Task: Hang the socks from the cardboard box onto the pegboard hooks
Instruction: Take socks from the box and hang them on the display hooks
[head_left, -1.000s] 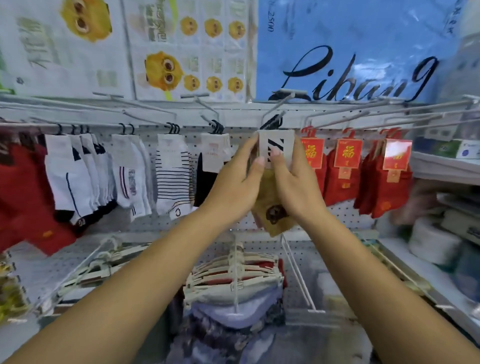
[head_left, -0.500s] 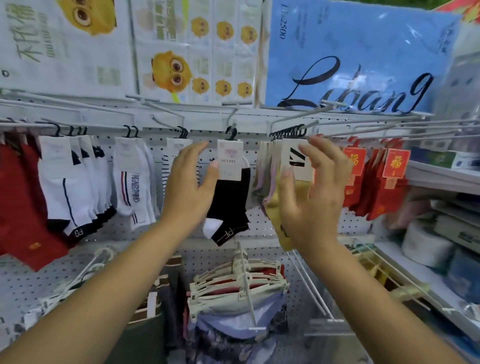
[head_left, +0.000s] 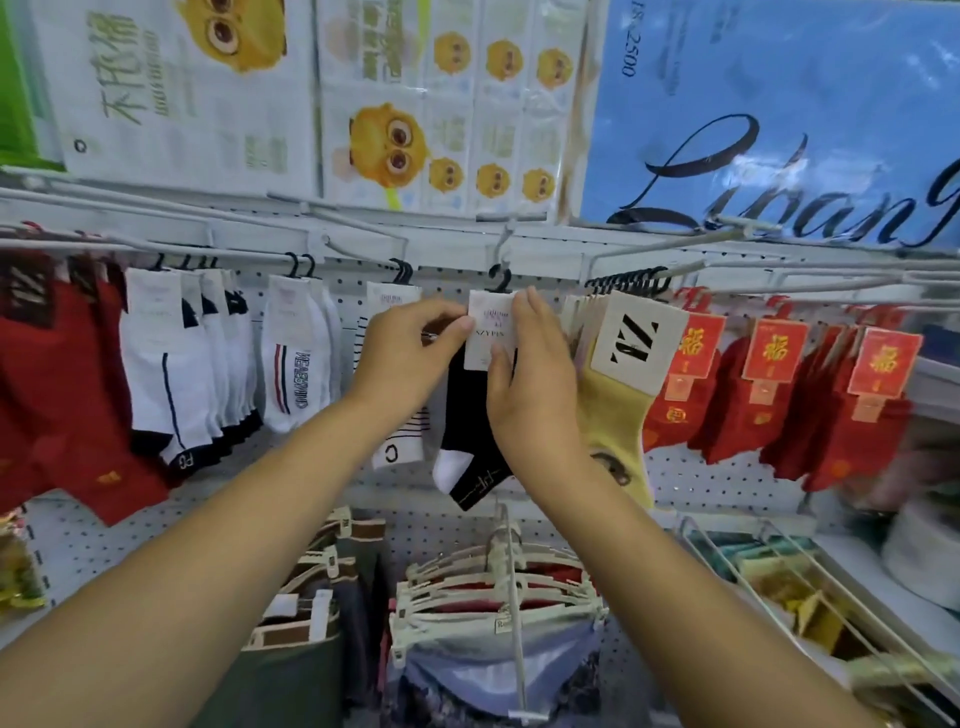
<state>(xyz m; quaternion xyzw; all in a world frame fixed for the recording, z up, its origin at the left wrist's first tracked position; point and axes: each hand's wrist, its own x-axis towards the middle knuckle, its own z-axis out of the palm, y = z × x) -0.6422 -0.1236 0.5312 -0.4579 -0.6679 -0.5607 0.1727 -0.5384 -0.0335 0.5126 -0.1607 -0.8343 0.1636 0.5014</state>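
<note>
Both hands (head_left: 410, 351) (head_left: 535, 374) pinch black sock's card (head_left: 488, 332) (hanging on hook (head_left: 500, 278))

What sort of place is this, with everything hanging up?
Probably a small shop's clothing aisle: carded black socks and red socks hang from pegboard hooks, with garments on clip hangers below.

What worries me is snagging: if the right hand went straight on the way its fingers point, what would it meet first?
Likely the pegboard beside the hanger hook of the black sock; the right hand holds its card. Depth unclear.
</note>
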